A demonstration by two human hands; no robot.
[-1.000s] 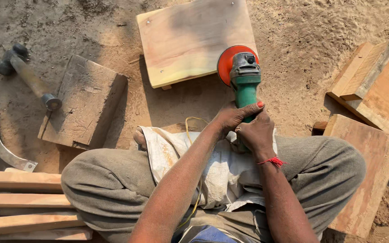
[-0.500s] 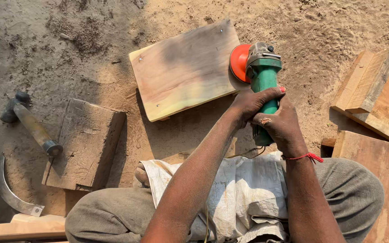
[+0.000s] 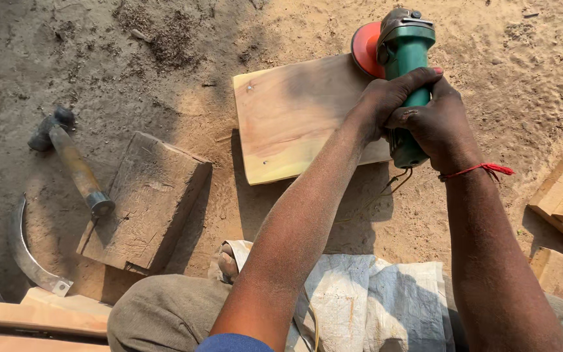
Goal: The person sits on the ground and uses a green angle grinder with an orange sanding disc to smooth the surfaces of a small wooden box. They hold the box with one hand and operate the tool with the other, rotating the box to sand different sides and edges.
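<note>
Bright, hard sunlight over sandy ground — crisp and sharply focused throughout. Below the hands gripping the green grinder (image 3: 404, 78), a dark shadow crosses the pale wooden board (image 3: 294, 120). Farther left lies broad, deep shade — no glare, slight edge stretching.

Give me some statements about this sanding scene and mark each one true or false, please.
1. Both hands grip the green angle grinder. True.
2. The orange disc is at the right edge of the pale wooden board. True.
3. The hammer lies on the pale board. False: it lies on the sandy ground, its handle end at a darker wood block.
4. The right hand wears a blue wristband. False: it is a red thread.
</note>
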